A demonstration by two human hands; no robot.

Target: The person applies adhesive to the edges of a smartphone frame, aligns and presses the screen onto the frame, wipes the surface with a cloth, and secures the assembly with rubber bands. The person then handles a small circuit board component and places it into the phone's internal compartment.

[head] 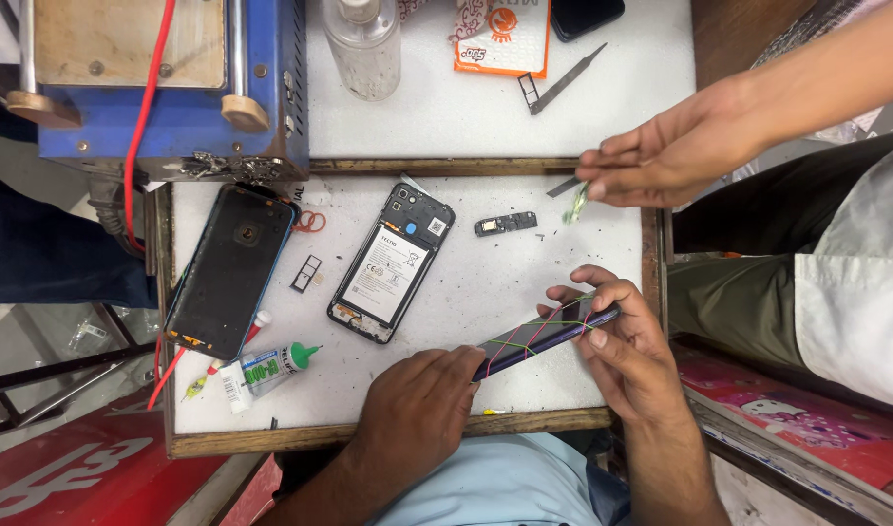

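- While a dark phone bound with thin coloured rubber bands is held just above the near edge of a white work board, it is gripped at both ends by the wearer's two hands.
- Its long axis is seen to run slantwise, from lower left near the left hand up to the right hand.
- The left hand is closed knuckles-up over the phone's lower end; its fingertips are hidden, so the exact grasp cannot be told.
- The right hand is wrapped around the upper end, thumb on the near edge and fingers curled over the far edge.
- Both hands touch the phone, and the right one covers more of its length.
- Farther up the board, an opened phone with its battery exposed lies tilted, well apart from the hands, with a small black part just beside it.
- At the board's left, another dark phone lies face down, near a green-capped glue tube.
- From the upper right, another person's hand is extended over the board's far corner, pinching a small greenish piece.
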